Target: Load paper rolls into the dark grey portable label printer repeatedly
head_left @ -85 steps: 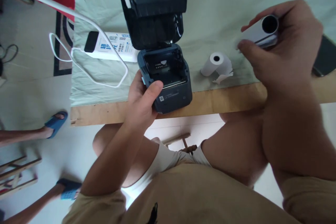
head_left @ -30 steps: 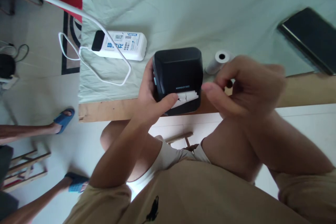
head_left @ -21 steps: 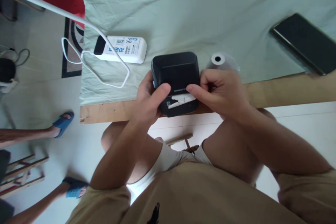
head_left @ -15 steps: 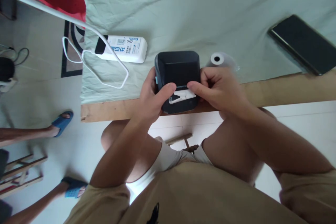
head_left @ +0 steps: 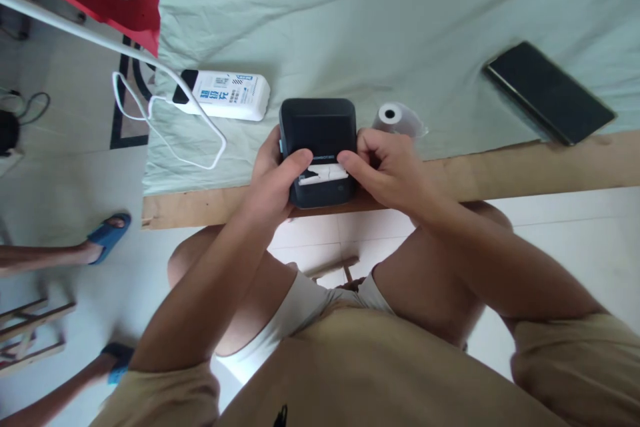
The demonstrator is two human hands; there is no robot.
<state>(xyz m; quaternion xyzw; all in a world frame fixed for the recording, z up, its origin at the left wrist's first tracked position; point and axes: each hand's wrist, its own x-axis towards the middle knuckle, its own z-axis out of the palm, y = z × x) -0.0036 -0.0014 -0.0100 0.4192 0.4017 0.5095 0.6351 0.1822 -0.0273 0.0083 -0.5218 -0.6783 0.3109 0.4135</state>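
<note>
the white power bank (head_left: 227, 95) carries large blue chinese characters on its top face, with small lines of print and a small blue mark beside them; these are too small to read. the black printer (head_left: 318, 140) has one short light word along the front edge of its lid, but it is blurred and cannot be read.

Black printer (head_left: 318, 140), lid shut, white paper strip (head_left: 323, 175) protruding, at table edge
</note>
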